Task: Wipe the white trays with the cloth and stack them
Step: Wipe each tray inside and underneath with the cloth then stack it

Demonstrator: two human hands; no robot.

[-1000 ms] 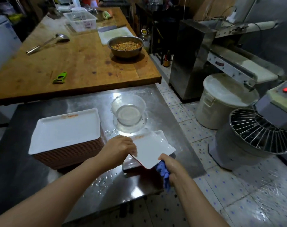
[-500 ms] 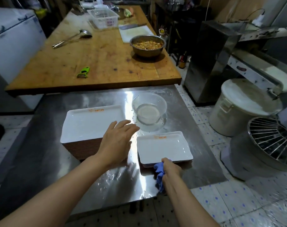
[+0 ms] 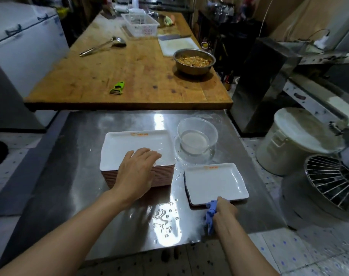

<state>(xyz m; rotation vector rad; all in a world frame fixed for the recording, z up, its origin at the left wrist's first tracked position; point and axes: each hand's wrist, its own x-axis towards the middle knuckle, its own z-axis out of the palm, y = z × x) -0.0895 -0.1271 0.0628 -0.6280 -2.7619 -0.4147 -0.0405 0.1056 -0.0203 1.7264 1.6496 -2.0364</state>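
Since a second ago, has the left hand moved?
Yes. The left hand let go of the small white tray beside the glass bowl and went left, onto the tall tray stack.

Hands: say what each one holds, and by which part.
The right hand grips the blue cloth bunched in its fist, one end hanging below. The left hand holds nothing; it rests on the tall stack of trays.
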